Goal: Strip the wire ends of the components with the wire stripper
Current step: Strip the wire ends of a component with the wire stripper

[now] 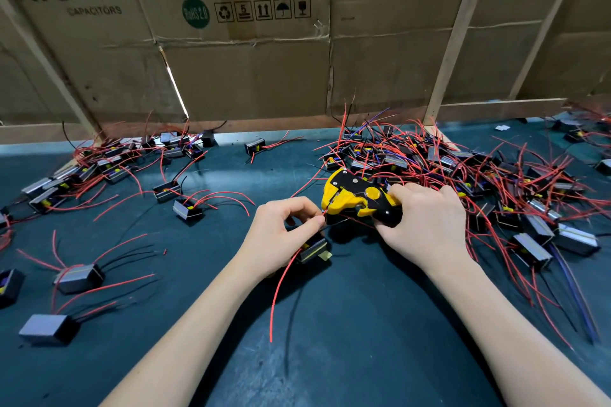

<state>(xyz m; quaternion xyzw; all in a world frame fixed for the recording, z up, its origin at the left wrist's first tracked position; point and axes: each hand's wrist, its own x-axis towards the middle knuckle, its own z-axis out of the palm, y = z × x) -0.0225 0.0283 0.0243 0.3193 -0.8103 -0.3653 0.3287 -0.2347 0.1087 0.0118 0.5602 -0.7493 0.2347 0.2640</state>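
My right hand grips the handles of a yellow and black wire stripper, its jaws pointing left. My left hand pinches a thin red wire whose end sits at the stripper's jaws. Under that hand lies a small black component with yellow tape, and another of its red wires trails down toward me over the dark green mat. Whether the jaws are clamped on the wire end is hard to tell.
A tangled pile of components with red, black and blue wires fills the right side. Scattered components lie on the left and a smaller heap at the back left. A cardboard wall stands behind the table.
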